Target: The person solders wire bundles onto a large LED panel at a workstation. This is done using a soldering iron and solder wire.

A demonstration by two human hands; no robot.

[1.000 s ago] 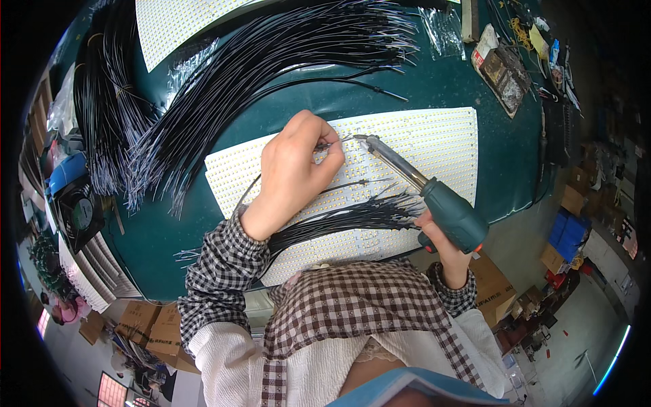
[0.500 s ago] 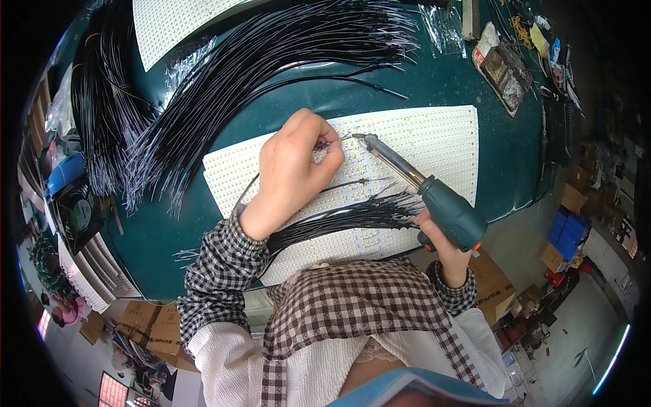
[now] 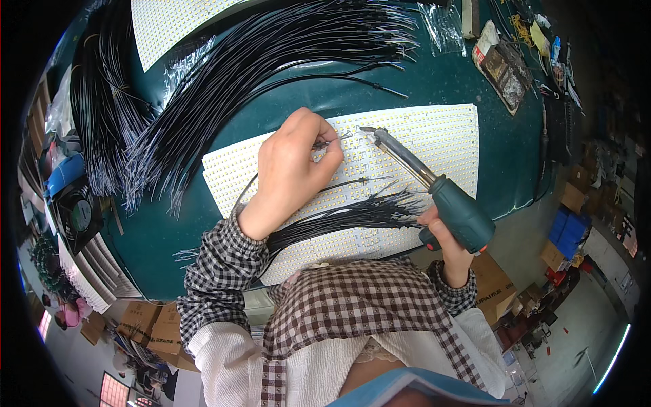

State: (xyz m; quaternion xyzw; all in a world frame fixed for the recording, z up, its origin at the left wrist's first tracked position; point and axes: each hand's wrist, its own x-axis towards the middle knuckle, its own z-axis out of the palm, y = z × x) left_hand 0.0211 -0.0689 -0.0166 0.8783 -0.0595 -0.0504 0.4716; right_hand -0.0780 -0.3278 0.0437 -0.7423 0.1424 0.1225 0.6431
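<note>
My left hand (image 3: 290, 169) is over the white LED panel (image 3: 437, 146), thumb and fingers pinched on a thin black wire (image 3: 247, 188). The wire runs back past the wrist, and its stripped end shows just right of the fingertips. My right hand (image 3: 449, 243) grips a green soldering gun (image 3: 464, 211) by its handle. The gun's metal tip points up and left, a little above the panel and apart from the wire end. Between my arms, a bunch of short black wires (image 3: 339, 218) lies across the near part of the panel.
A large bundle of black wires (image 3: 264, 64) covers the far side of the green table (image 3: 163, 251). Another tied bundle (image 3: 102, 102) lies far left, beside a small fan (image 3: 76, 214). At the far right is a dirty solder-stained block (image 3: 505, 68). Cardboard boxes (image 3: 491, 281) stand below the table.
My right hand has moved the soldering gun slightly right, drawing its tip away from the wire end. My left hand stays nearly still, holding the wire.
</note>
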